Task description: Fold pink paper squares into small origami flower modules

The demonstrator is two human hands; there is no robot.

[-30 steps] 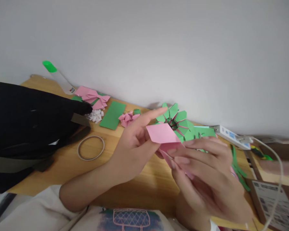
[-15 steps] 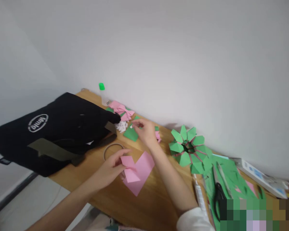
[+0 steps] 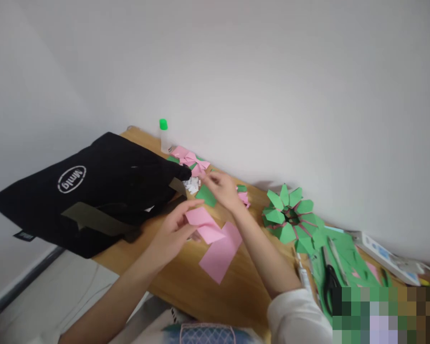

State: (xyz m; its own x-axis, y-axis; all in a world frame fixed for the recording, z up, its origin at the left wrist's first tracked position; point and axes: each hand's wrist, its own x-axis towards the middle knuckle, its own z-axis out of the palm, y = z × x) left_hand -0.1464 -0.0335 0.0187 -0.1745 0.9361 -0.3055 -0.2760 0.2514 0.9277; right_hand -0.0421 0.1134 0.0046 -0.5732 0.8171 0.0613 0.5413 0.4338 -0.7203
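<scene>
My left hand [image 3: 175, 224] pinches a folded pink paper piece [image 3: 205, 227] between thumb and fingers, lifted over the table. Below it, a flat pink paper sheet [image 3: 220, 260] lies on the wood. Farther back, my right hand [image 3: 222, 190] has its thumb and fingertips drawn together, beside a small heap of white paper bits [image 3: 192, 185]. Whatever sits between those fingertips is too small to make out. Folded pink paper pieces [image 3: 193, 162] lie just behind the heap, and a green paper piece [image 3: 207, 196] is partly under my right hand.
A black bag [image 3: 103, 191] covers the table's left side. A green-capped bottle [image 3: 164, 136] stands at the back. On the right are a green folded-paper ring [image 3: 290, 215], a white tube [image 3: 304, 277], black-handled scissors [image 3: 330, 282], green paper [image 3: 347, 258] and a power strip [image 3: 387, 260].
My right hand, which showed a small white bit at its fingertips, has shifted toward the heap and pink pieces. My left hand has raised and tilted the folded pink piece. The view has shifted slightly.
</scene>
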